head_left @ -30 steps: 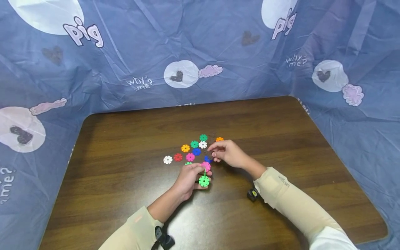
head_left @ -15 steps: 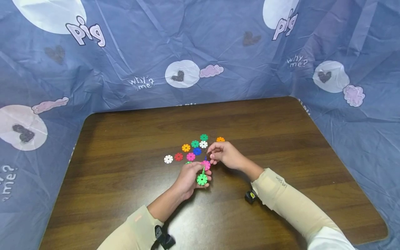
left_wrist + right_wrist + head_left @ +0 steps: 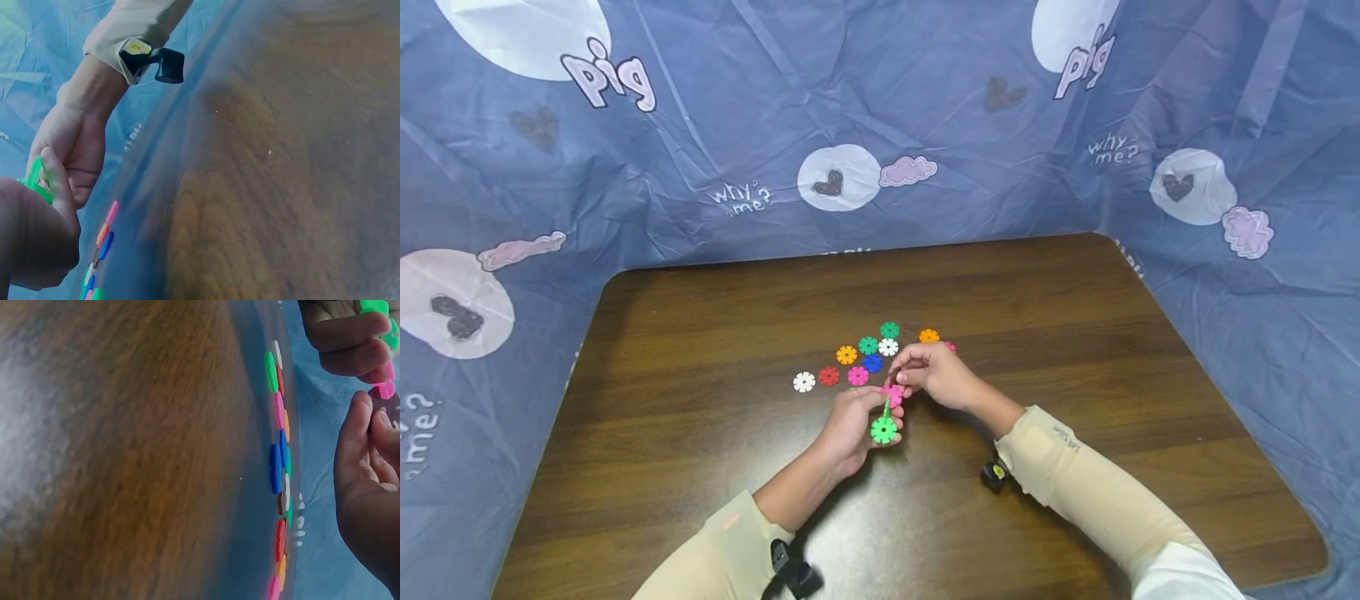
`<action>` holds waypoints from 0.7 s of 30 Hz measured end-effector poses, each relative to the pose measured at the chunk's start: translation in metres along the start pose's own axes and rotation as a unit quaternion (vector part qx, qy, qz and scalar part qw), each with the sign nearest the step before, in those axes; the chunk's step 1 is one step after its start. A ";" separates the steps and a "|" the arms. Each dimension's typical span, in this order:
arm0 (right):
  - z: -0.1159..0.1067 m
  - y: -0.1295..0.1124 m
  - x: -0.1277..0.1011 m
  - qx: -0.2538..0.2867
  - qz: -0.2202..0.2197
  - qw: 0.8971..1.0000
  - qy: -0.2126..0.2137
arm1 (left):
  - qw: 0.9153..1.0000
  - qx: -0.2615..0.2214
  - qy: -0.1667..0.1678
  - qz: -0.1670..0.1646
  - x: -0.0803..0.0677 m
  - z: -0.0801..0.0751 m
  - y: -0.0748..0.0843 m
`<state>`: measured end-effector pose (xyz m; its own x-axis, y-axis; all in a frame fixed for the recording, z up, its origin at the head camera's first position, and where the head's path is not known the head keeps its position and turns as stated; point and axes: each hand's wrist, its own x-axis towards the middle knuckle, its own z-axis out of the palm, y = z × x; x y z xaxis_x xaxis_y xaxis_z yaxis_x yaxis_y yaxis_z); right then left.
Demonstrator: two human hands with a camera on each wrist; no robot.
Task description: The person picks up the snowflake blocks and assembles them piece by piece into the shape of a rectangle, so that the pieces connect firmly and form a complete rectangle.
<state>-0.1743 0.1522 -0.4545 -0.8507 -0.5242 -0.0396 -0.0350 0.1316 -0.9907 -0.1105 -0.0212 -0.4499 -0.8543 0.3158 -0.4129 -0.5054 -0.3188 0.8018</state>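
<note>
My left hand [image 3: 859, 418] grips a small assembly of a green disc [image 3: 883, 430] and a pink disc [image 3: 892, 393], joined by their slots and held just above the table [image 3: 700, 333]. My right hand [image 3: 910, 377] is against the pink disc and pinches a small dark disc [image 3: 389, 405] at its fingertips. In the right wrist view the left hand [image 3: 344, 334] shows at the top with the green disc [image 3: 378, 306] and pink disc [image 3: 385, 389]. The left wrist view shows my left hand [image 3: 34, 244] and the right hand [image 3: 69, 150] behind it.
Several loose discs lie just beyond the hands: white [image 3: 804, 382], red [image 3: 828, 376], pink [image 3: 857, 376], orange [image 3: 846, 355], blue [image 3: 872, 363], green [image 3: 890, 330], orange [image 3: 928, 336]. Blue printed sheeting [image 3: 850, 108] walls the table on three sides.
My right hand has moved left and closer to the left hand, reaching the pink disc of the assembly. A pink disc behind it on the table has come into view.
</note>
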 end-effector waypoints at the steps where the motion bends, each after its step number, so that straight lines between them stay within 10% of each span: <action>1: 0.001 0.000 0.000 0.004 0.001 1.000 0.000 | 1.000 -0.001 0.003 -0.001 0.000 0.000 0.000; 21: 0.009 -0.029 -0.009 -0.083 -0.032 0.996 -0.012 | 1.000 -0.001 0.027 0.013 -0.004 0.006 0.000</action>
<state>-0.1614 0.1455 -0.4269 -0.8310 -0.5560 0.0174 -0.1767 0.2343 -0.9560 -0.1063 -0.0174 -0.4452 -0.8721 0.2585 -0.4155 -0.4837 -0.3274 0.8117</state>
